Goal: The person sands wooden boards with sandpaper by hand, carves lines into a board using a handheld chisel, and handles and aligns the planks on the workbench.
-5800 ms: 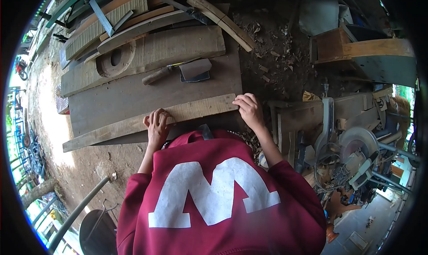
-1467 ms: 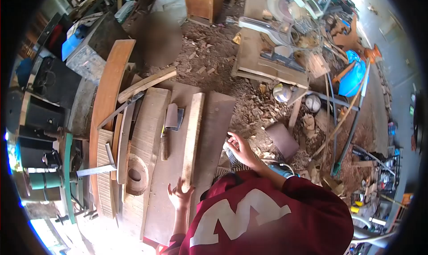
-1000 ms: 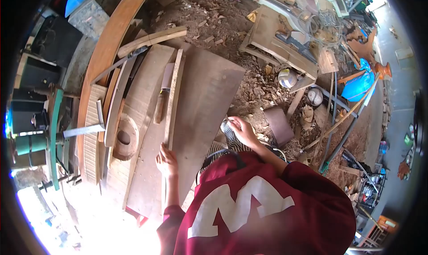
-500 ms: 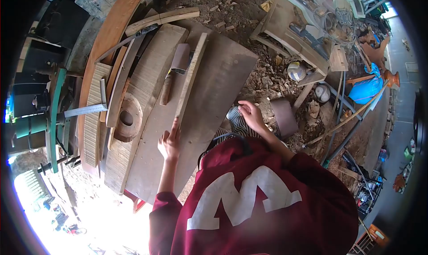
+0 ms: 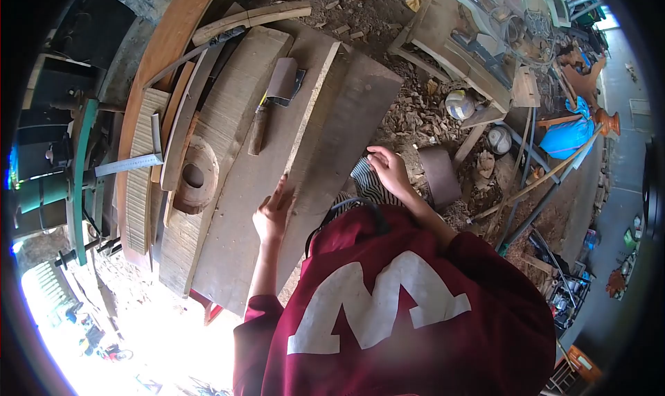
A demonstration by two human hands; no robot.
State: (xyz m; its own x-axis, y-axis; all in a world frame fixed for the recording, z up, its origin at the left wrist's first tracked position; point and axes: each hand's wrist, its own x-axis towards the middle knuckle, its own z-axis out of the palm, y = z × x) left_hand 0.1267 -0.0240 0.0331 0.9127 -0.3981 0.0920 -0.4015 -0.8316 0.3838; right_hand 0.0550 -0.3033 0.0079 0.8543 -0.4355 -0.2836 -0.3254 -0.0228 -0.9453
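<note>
A narrow wooden board (image 5: 320, 112) stands on its long edge, leaning, across a wide brown sheet (image 5: 239, 209). My left hand (image 5: 270, 216) is closed around the board's near end, its index finger stretched along the upper edge. How the thumb sits is hidden. My right hand (image 5: 389, 172) hovers over a striped cloth (image 5: 365, 176) at my lap, holding nothing, fingers loosely apart. Left of the board lie a wooden-handled tool (image 5: 257, 129) and a curled brown piece of sandpaper (image 5: 282, 81).
A thick plank with a round recess (image 5: 196, 174) lies along the sheet's left side. Farther left are long wood strips and a metal square (image 5: 131, 164). Another curled brown sheet (image 5: 440, 174) rests right of my right hand. Wood chips cover the ground beside a low wooden stand (image 5: 450, 46).
The narrow board has shifted right and tilted, so more of its broad face shows. My left hand has moved slightly right and up with it. My right hand stays nearly in place.
</note>
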